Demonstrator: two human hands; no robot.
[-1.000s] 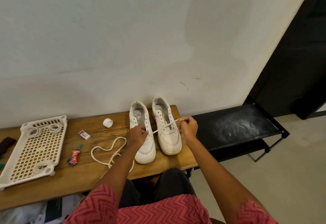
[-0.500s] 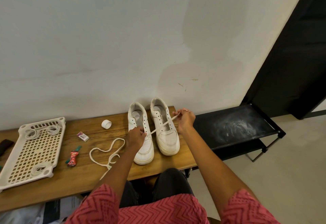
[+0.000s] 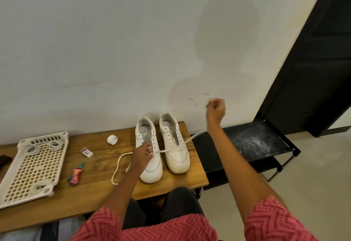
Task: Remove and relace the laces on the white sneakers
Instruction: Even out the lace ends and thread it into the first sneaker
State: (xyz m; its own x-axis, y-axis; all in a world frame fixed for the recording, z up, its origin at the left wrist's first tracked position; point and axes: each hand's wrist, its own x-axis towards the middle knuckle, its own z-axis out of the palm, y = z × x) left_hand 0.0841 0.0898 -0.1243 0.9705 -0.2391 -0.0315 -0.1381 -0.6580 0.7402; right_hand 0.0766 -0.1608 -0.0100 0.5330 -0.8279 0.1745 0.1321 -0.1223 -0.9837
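Two white sneakers (image 3: 161, 146) side by side on the wooden bench (image 3: 95, 189), toes toward the body. Left hand (image 3: 142, 154) on the left shoe's eyelets, fingers pinched on a lace (image 3: 172, 148). Right hand (image 3: 215, 109) raised above and right of the shoes, fingers curled round that lace's far end. Second lace (image 3: 118, 166) looped loose just left of the left hand.
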